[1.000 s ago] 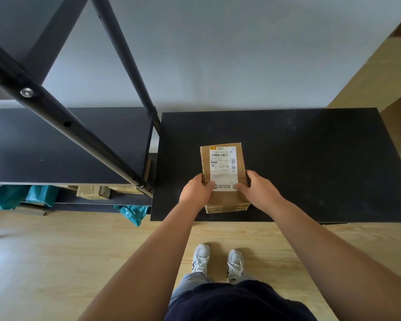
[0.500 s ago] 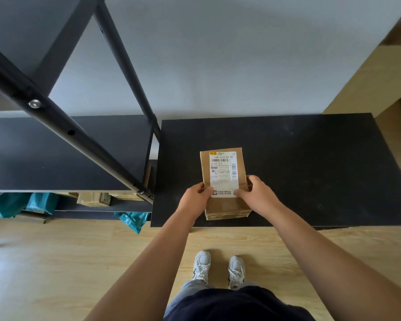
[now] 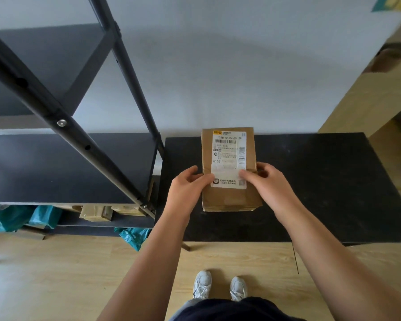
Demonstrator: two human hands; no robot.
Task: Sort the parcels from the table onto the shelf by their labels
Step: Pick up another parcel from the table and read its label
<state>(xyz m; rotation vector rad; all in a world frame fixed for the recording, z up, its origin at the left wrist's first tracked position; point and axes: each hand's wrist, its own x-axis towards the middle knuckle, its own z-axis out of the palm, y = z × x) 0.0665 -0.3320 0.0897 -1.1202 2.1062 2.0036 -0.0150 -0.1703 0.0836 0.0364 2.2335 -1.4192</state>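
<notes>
1. I've got the parcel [image 3: 229,167], a brown cardboard box with its white label [image 3: 228,158] facing up at me, held between both hands above the black table [image 3: 333,181]; it looks lifted and tilted toward me, though I can't tell whether its near edge is clear of the tabletop.
2. My left hand [image 3: 186,187] clamps the left side, thumb lying across the label's lower corner, fingers curled round the box edge.
3. My right hand [image 3: 267,181] clamps the right side the same way, thumb on the label, fingers wrapped behind.
4. Handling, as I judge it: stiff card and flat sides, so it should not sag. It seems light enough, since neither hand is under it. The layered edge at the bottom suggests a folded flap, so I'd squeeze the side walls, not that seam.
5. The label's glossy face could be slick under my thumbs; the bare card at the sides is the better hold.
6. I can read "G155" on the label; that looks like the sorting code.
7. The table appears bare apart from this box.
8. The black shelf [image 3: 56,167] stands just beside the table on my left, its wide middle board open; lower down sit brown boxes [image 3: 97,213] and teal bags [image 3: 44,216].
9. Watch the slanted shelf post [image 3: 83,142] when swinging left.
</notes>
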